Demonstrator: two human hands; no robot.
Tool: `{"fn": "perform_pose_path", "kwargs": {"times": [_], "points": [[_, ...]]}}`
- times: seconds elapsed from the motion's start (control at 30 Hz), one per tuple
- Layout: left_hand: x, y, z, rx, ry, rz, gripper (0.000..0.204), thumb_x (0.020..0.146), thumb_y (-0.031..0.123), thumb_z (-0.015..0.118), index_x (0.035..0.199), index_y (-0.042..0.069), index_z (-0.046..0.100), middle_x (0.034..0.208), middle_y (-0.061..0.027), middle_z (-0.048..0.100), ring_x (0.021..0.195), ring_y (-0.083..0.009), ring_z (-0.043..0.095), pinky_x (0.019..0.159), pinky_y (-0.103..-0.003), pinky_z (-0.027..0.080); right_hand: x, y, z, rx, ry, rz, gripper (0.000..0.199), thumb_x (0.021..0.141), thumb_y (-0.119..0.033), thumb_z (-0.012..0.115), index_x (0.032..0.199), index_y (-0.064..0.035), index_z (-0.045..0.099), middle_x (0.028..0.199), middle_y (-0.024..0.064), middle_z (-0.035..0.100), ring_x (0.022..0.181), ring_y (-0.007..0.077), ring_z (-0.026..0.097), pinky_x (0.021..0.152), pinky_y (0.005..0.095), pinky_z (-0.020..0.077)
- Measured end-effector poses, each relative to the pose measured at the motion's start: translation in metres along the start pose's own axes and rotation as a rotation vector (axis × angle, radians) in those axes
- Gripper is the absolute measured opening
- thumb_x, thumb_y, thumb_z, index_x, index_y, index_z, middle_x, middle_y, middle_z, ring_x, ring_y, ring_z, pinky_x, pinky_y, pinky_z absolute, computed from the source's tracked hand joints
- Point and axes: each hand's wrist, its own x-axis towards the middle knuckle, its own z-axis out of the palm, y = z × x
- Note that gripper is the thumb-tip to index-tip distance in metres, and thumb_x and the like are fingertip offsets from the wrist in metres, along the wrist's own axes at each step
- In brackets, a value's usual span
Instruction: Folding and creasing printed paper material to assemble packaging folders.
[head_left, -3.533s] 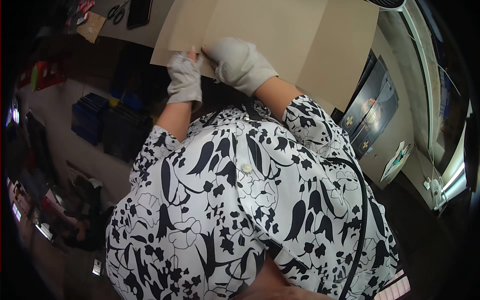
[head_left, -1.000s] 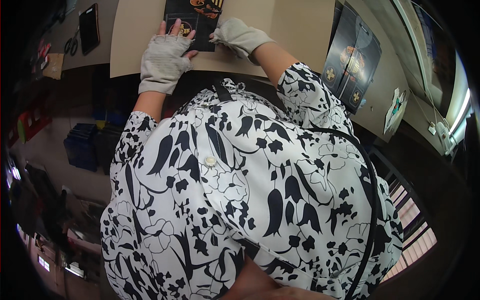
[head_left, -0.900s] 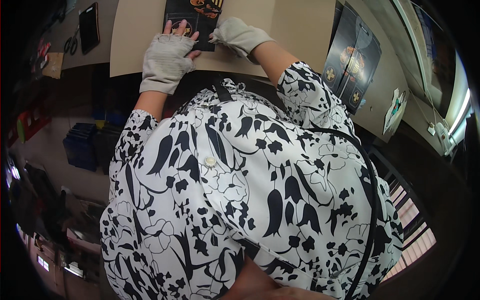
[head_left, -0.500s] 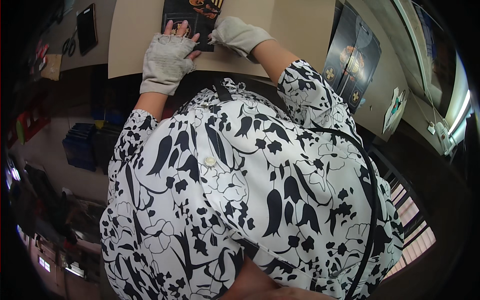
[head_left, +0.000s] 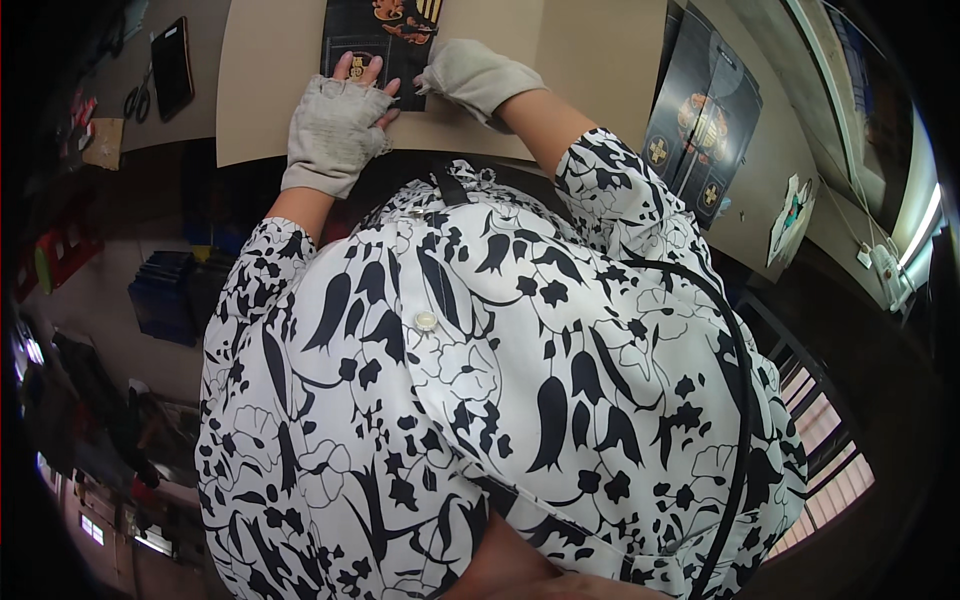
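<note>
A black printed sheet (head_left: 357, 30) with gold and orange artwork lies on a large beige board (head_left: 265, 85) at the top of the view. My left hand (head_left: 335, 125), in a pale grey fingerless glove, rests on the sheet's lower part. Its fingers are stretched out and a little spread, so it is open. At the sheet's right edge is my right hand (head_left: 478, 82), gloved the same way. Its fingers curl in and are mostly hidden; the visible fingertips meet the edge. Whether they pinch anything does not show.
On the right lie dark printed pieces (head_left: 690, 130) with gold artwork, and beyond them a small colourful cutout (head_left: 790, 222). To the left are a dark phone-like device (head_left: 172, 70), scissors (head_left: 138, 100) and a tan scrap (head_left: 103, 143). Blue stacked items (head_left: 163, 295) sit lower left.
The printed sheet sits slightly lower in the view, and my left hand has shifted slightly down with it. My right hand stays by the sheet's edge, almost unmoved.
</note>
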Motion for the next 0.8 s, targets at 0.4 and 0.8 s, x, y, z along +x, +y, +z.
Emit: {"fn": "perform_pose_path", "kwargs": {"times": [0.4,0.8], "points": [[-0.001,-0.003,0.001,-0.026,0.021,0.003,0.038,0.090,0.036,0.077,0.128,0.028,0.074,0.148,-0.0014,0.063,0.144,-0.0321,0.050,0.106,-0.050,0.045,-0.005,-0.001,-0.002,0.188,-0.042,0.103,0.041,0.083,-0.043,0.082,0.103,-0.0080,0.078,0.094,0.0164,0.076,0.094,0.0370,0.072,0.084,0.0470,0.0546],[0.018,0.007,-0.040,-0.003,-0.165,-0.041,0.048,0.081,0.029,0.076,0.126,0.011,0.072,0.133,-0.0096,0.071,0.136,-0.0345,0.058,0.100,-0.047,0.047,0.014,-0.043,0.023,0.004,0.664,-0.307,0.066,0.096,-0.029,0.060,0.150,0.0048,0.046,0.157,0.0321,0.042,0.149,0.0415,0.040,0.125,0.0501,0.0288]]}}
